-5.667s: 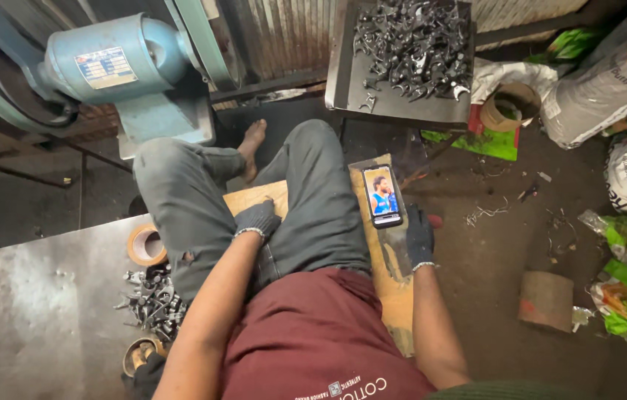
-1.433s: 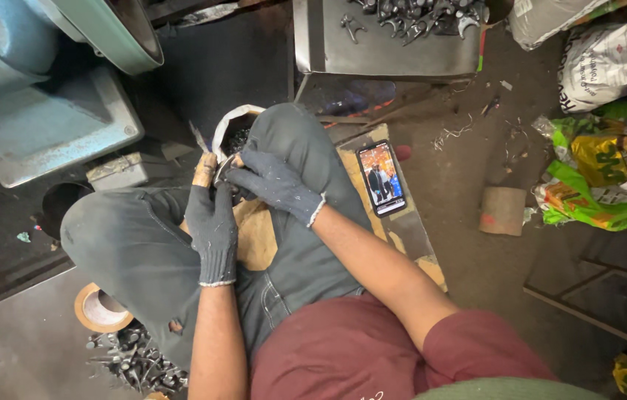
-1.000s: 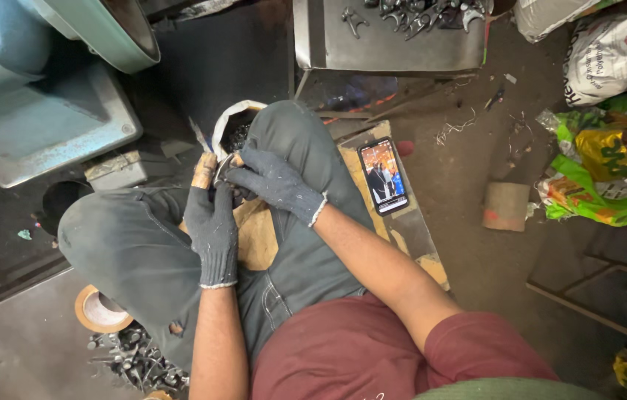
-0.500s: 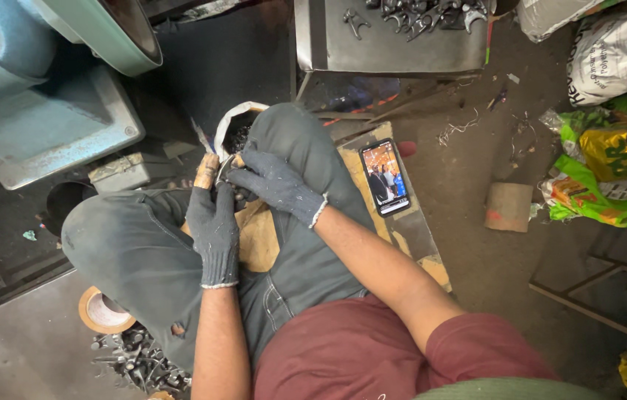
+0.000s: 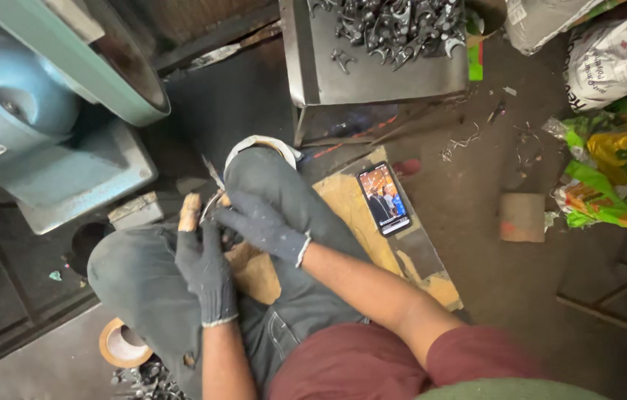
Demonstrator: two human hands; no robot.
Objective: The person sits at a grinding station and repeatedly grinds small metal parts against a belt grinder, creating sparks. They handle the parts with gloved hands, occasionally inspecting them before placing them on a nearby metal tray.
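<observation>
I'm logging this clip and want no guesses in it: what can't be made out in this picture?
Head view:
- Small metal piece between the left hand and right hand: covered by gloved fingers.
- Bowl: contents hidden behind the knee.
- Metal parts on the tray: cut off by the top edge.

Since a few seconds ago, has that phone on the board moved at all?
No. The phone lies on the same spot of the wooden board beside the knee; only the camera view shifted.

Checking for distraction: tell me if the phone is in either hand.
No, the phone lies on the board, apart from both gloved hands.
</observation>
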